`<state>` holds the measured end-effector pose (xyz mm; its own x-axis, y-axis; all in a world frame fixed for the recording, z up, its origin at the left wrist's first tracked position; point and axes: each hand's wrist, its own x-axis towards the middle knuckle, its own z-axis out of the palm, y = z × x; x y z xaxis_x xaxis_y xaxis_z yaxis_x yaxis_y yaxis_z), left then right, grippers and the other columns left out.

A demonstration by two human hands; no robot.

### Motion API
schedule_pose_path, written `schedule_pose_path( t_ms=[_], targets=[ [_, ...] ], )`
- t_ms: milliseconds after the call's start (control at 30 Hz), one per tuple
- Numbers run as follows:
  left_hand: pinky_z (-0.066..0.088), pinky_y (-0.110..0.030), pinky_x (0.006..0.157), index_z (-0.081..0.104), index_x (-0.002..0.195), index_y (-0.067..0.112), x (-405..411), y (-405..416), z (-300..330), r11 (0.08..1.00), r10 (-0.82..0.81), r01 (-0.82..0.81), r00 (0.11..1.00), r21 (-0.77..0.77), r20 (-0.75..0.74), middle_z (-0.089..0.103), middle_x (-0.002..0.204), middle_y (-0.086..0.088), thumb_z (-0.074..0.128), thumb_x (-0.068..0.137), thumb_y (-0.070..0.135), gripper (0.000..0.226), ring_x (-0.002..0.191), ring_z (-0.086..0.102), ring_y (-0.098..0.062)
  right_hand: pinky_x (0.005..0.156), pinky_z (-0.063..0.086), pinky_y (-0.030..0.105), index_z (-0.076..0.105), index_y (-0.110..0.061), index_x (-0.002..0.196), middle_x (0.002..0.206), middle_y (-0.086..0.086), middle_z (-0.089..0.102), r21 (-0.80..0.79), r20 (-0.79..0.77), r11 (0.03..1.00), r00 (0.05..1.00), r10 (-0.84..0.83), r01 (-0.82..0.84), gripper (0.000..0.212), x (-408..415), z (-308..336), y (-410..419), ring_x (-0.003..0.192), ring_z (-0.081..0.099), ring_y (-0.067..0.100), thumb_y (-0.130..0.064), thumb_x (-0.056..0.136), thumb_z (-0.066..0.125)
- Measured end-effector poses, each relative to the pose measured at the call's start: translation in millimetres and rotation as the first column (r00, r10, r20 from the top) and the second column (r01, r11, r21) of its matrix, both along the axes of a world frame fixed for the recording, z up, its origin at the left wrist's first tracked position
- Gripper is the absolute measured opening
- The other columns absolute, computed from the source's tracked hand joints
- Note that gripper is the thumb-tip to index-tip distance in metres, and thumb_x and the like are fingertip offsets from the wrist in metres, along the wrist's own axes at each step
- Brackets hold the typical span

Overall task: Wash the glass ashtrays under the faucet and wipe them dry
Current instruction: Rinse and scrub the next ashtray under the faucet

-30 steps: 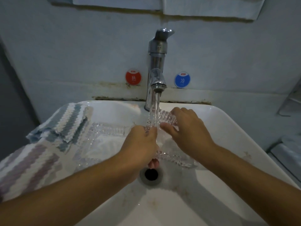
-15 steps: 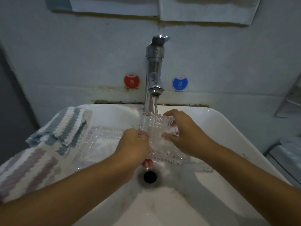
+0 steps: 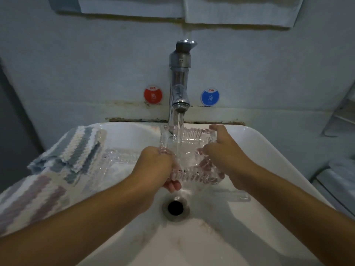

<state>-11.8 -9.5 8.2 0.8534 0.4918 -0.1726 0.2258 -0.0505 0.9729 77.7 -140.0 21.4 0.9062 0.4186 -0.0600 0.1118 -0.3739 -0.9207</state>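
Note:
A square ribbed glass ashtray (image 3: 189, 148) is held tilted under the running faucet (image 3: 179, 81), and water falls into its hollow. My left hand (image 3: 155, 166) grips its near left corner with fingers curled under the rim. My right hand (image 3: 222, 148) grips its right side, thumb near the far rim. A second glass ashtray (image 3: 117, 160) lies on the sink's left rim beside a striped cloth (image 3: 73, 150). Another clear glass piece (image 3: 239, 196) lies in the basin under my right wrist.
The white sink (image 3: 269, 150) has an open drain (image 3: 175, 207) below the hands. Red (image 3: 153, 96) and blue (image 3: 210, 97) stickers flank the faucet on the wall. A metal rack (image 3: 342, 116) hangs at the right.
The ashtray has been turned from nearly edge-on to more open-side-up under the stream. Both hands have shifted along its rim, spreading a little apart.

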Motion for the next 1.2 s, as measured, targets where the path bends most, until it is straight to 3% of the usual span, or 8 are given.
schedule_pose_path(
  t_ms=[167,300,433,633,767,900,1033,1200],
  targets=[
    [0.057,-0.024,0.052,0.067,0.098,0.001,-4,2,5,0.986,-0.153,0.16,0.975,0.034,-0.16,0.071,0.077,-0.012,0.075,0.087,0.011,0.017,0.051,0.064,-0.014,0.052,0.05,0.027,0.043,-0.023,0.135,0.107,0.011,0.059,-0.004,0.01,1.0,1.0,0.005,-0.005,0.042,0,-2,-3,0.074,0.065,0.025,0.001,0.099,0.044],
    [0.046,-0.016,0.042,0.071,0.092,0.003,-9,0,4,0.988,-0.15,0.154,0.962,-0.002,-0.226,0.07,0.061,-0.003,0.083,0.08,0.021,0.025,0.043,0.061,-0.01,0.045,0.049,0.02,0.045,-0.028,0.127,0.105,0.005,0.057,-0.069,0.061,0.995,0.995,0.078,-0.073,0.04,-5,3,-2,0.066,0.065,0.021,0.001,0.1,0.048],
    [0.04,-0.015,0.033,0.069,0.089,0.004,-9,-5,7,0.999,-0.036,0.039,0.989,0.019,-0.144,0.068,0.053,0.003,0.068,0.093,0.038,0.034,0.038,0.058,-0.006,0.042,0.046,0.017,0.044,-0.028,0.124,0.099,0.006,0.06,-0.062,0.071,0.993,0.992,0.105,-0.1,0.042,-9,5,-2,0.059,0.064,0.018,-0.006,0.095,0.064],
    [0.054,-0.032,0.069,0.07,0.099,0.006,-6,2,10,0.992,-0.033,0.03,0.999,-0.119,-0.02,0.078,0.088,-0.009,0.054,0.101,0.013,0.018,0.081,0.075,-0.021,0.043,0.047,0.02,0.045,-0.029,0.125,0.106,0.016,0.06,0.029,0.019,0.99,0.99,0.141,-0.141,0.05,-12,7,-2,0.068,0.064,0.022,0.005,0.093,0.061],
    [0.06,-0.032,0.061,0.068,0.108,0.008,-4,8,9,0.994,-0.007,0.015,0.997,-0.112,0.072,0.077,0.092,-0.008,0.064,0.094,0.004,0.014,0.071,0.076,-0.02,0.045,0.048,0.02,0.05,-0.026,0.118,0.109,0.012,0.059,0.07,0.0,0.99,0.992,0.125,-0.125,0.039,-17,2,1,0.071,0.063,0.022,0.006,0.095,0.053],
    [0.06,-0.032,0.054,0.067,0.107,0.008,-6,0,4,0.991,-0.022,0.03,0.998,-0.128,0.059,0.074,0.087,-0.016,0.069,0.092,0.013,0.015,0.06,0.073,-0.024,0.042,0.049,0.023,0.053,-0.021,0.111,0.104,0.01,0.06,0.045,0.029,0.997,0.997,0.068,-0.069,0.018,-19,0,2,0.064,0.063,0.022,-0.011,0.099,0.061],
    [0.058,-0.028,0.05,0.067,0.109,0.008,-7,-1,2,0.997,-0.004,0.007,0.999,-0.076,0.048,0.073,0.085,-0.015,0.069,0.091,0.028,0.027,0.055,0.072,-0.018,0.053,0.06,0.033,0.057,-0.02,0.105,0.1,0.001,0.066,0.007,0.107,0.997,0.991,0.076,-0.078,0.024,-22,3,4,0.074,0.069,0.019,-0.033,0.091,0.072],
    [0.059,-0.032,0.051,0.06,0.12,0.007,-6,-2,0,0.991,0.003,0.007,0.997,-0.132,0.075,0.074,0.087,-0.02,0.054,0.102,0.023,0.025,0.065,0.074,-0.032,0.046,0.048,0.02,0.054,-0.021,0.113,0.109,0.006,0.062,-0.038,0.119,0.998,0.991,0.057,-0.053,0.017,-17,2,1,0.075,0.064,0.016,-0.029,0.099,0.06]
  ],
)
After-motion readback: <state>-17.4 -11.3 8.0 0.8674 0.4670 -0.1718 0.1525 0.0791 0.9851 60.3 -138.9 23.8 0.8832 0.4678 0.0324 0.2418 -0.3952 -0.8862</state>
